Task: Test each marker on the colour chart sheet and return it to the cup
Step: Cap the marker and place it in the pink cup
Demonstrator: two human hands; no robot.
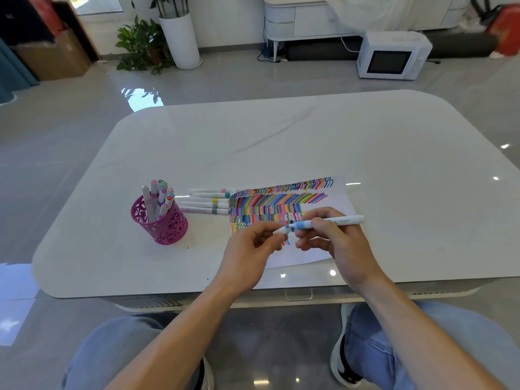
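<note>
A white marker with a light blue band [334, 221] lies level in the fingers of my right hand [334, 237], its blue tip pointing left. My left hand [253, 244] pinches the marker's white cap [282, 230] right at that tip. Both hands hover over the colour chart sheet [284, 209], which is covered in rows of coloured strokes. A pink cut-out cup [161, 222] with several markers standing in it sits to the left. Several capped markers [209, 202] lie in a row between the cup and the sheet.
The white rounded table [281, 142] stretches far beyond the sheet. Its near edge is just under my wrists, with my knees below. A microwave [392, 56] and a potted plant [146, 43] stand on the floor behind.
</note>
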